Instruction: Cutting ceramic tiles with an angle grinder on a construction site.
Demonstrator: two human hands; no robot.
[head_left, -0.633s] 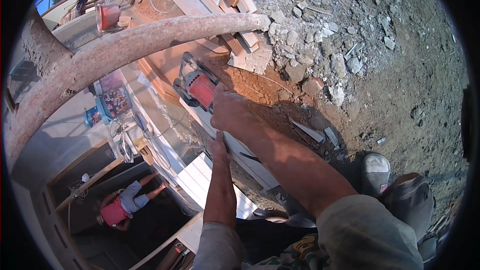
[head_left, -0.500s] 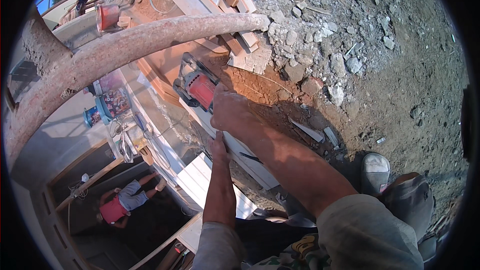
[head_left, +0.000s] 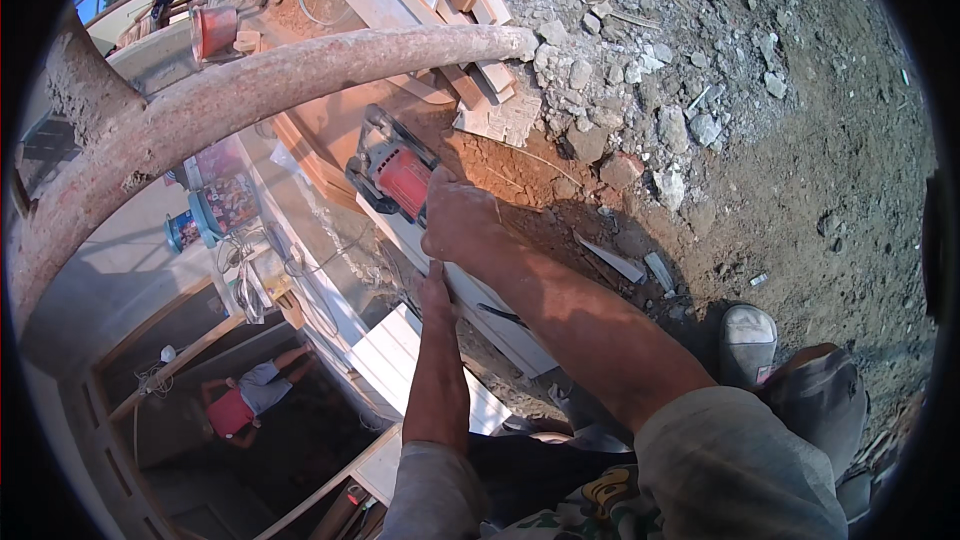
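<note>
1. A blue round can [head_left: 185,230] with a colourful label sits at nine o'clock.
2. The right hand [head_left: 458,220] grips the red power saw [head_left: 395,175], which lies at eleven o'clock of it.
3. The left hand [head_left: 436,290] presses flat on the white board [head_left: 480,305].

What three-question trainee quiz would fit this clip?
1. True or false: the right hand grips the red power saw.
2. What does the left hand rest on? A) white board B) rubble C) red bucket
3. Fill in: a curved, mortar-crusted ____ arches across the upper left.

Key: 1 true. 2 A, the white board. 3 pipe.
</note>
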